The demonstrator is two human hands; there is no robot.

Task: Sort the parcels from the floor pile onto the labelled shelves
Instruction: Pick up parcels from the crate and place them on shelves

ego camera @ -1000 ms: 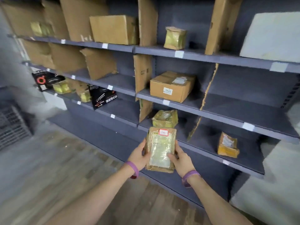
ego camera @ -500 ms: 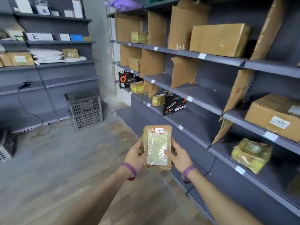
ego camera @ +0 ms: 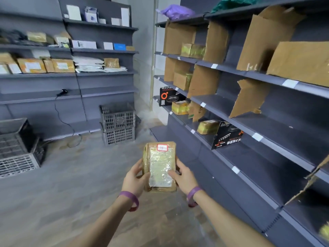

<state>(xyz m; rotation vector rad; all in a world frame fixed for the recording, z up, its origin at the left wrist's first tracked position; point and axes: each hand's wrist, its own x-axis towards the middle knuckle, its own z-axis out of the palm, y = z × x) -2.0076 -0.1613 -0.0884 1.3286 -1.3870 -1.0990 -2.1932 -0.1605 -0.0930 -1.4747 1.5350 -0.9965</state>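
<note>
We hold the parcel [ego camera: 160,166], a flat rectangular cardboard packet under glossy, crinkled tape, upright in mid-air at six o'clock. A red-edged white sticker [ego camera: 162,147] tops it; the handwritten number looks like 18, though it is blurred. Our left hand [ego camera: 133,179] clamps its left edge and our right hand [ego camera: 185,179] its right, thumbs curled over the face. At three o'clock run grey metal shelves [ego camera: 284,132] with torn cardboard dividers [ego camera: 249,97]; toward nine o'clock stand stacked slotted crates [ego camera: 118,123].

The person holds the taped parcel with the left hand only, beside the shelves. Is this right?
Not quite: the head view shows both the left hand and the right hand holding the taped parcel, beside the shelves.
</note>
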